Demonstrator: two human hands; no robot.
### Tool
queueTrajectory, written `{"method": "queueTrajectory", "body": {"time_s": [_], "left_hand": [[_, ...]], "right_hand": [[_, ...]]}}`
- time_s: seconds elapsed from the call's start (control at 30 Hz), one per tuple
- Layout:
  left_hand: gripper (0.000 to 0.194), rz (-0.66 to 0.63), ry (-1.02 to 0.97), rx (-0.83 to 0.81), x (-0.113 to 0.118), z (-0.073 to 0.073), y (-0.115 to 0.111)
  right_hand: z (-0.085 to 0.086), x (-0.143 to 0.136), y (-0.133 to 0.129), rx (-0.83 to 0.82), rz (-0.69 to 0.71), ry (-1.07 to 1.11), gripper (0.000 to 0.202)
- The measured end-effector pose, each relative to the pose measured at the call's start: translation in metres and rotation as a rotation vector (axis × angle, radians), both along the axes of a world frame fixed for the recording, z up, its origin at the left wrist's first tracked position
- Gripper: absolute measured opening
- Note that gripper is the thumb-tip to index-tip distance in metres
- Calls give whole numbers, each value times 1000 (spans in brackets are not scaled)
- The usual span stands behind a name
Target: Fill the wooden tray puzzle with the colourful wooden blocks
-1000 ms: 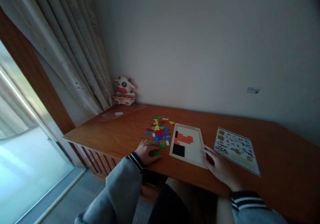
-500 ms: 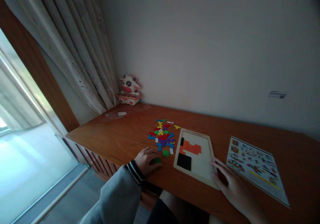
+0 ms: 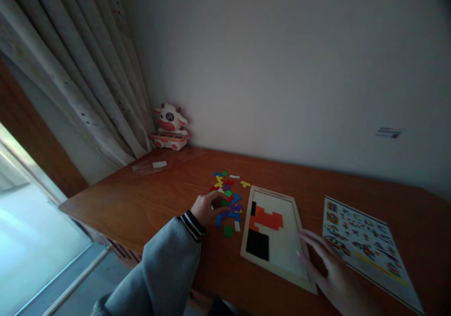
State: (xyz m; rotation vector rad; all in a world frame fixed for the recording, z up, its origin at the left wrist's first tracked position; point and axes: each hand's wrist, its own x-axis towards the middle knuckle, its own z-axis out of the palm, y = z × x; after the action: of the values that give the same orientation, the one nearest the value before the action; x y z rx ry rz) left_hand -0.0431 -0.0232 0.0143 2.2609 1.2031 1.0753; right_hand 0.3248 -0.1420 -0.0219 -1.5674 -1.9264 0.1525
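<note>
My left hand [image 3: 207, 208] is over the near left side of a loose heap of coloured puzzle pieces [image 3: 235, 208]. Between its thumb and fingers is a green puzzle piece [image 3: 224, 203], partly covered by the hand. A green square piece [image 3: 228, 231] and a small white piece [image 3: 237, 226] lie just in front of the heap. To the right is a light wooden puzzle board [image 3: 282, 259] with orange pieces [image 3: 268, 219] and a black area [image 3: 257, 244] inside its frame. My right hand [image 3: 326, 264] rests at the board's right edge, fingers stretched and apart.
A printed sheet of colourful patterns [image 3: 366, 245] lies right of the board. At the far left corner sits a cow-shaped toy keyboard [image 3: 170, 127], with a white slip [image 3: 159, 164] before it. The wall [image 3: 282, 72] bounds the brown table's [image 3: 169, 189] back; a curtain [image 3: 81, 72] hangs left.
My left hand has moved forward from the table's front edge to the heap, carrying the green piece. My right hand stays by the board's edge. The view has shifted slightly.
</note>
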Motion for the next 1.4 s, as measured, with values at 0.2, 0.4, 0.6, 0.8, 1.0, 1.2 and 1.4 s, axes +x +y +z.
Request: {"method": "queueTrajectory", "body": {"time_s": [0.2,0.4,0.6,0.8,1.0,1.2,1.4], "left_hand": [[21,41,-66,111,22,-4,47],[16,37,142,123,20,-20,58],[26,134,66,-27,20,-22,55],[19,121,48,-23,21,-22,55],[19,112,37,3,21,-25,56],[18,94,56,63,23,-25,54],[17,-31,148,65,29,-19,46]], "right_hand": [[37,-36,49,-57,185,40,30],[44,-90,94,-135,319,-71,19],[51,-143,122,-190,398,-148,24],[44,-169,129,-240,379,-202,26],[41,-170,133,-184,438,-109,18],[51,-138,123,-15,348,111,20],[34,-79,110,-117,207,403,22]]}}
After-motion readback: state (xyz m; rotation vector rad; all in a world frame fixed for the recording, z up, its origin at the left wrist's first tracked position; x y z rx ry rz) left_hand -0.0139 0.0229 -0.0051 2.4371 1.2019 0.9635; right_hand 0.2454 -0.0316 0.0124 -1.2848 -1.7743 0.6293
